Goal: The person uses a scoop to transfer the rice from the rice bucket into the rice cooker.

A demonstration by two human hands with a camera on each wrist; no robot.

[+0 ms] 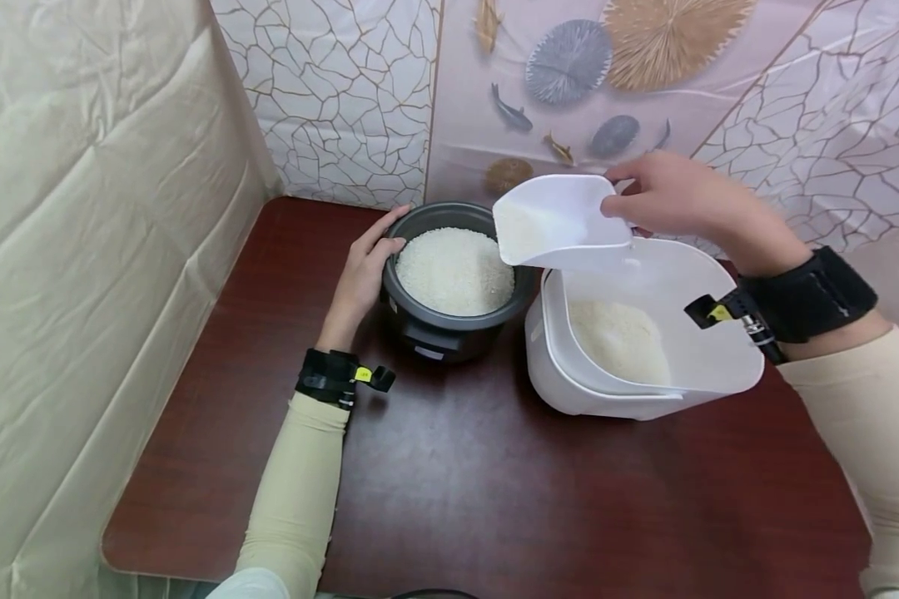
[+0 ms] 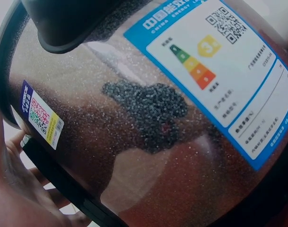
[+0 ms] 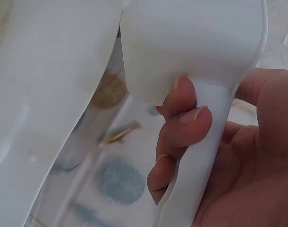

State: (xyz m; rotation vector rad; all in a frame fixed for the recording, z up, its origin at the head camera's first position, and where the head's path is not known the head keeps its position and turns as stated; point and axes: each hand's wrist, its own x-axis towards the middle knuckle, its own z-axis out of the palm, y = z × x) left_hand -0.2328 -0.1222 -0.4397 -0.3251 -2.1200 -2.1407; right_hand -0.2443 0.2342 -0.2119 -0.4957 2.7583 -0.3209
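A dark rice cooker (image 1: 460, 323) stands lidless, with white rice (image 1: 455, 270) in its bowl. My left hand (image 1: 360, 279) holds its left side, thumb at the rim; some fingers are hidden behind the body. The left wrist view shows its speckled wall (image 2: 148, 165) up close. A white plastic scoop (image 1: 569, 216) hangs above the gap between cooker and bin, its mouth facing the cooker and a little rice inside. In my right hand (image 1: 670, 195) is its handle (image 3: 196, 161), with the fingers curled round it. The white rice bin (image 1: 607, 403) below holds more rice (image 1: 618, 337).
Both containers stand on a dark red-brown table (image 1: 464, 482). A patterned backdrop (image 1: 337, 100) rises behind, and a pale cloth (image 1: 97, 249) hangs along the left edge. The cooker carries an energy label (image 2: 219, 85).
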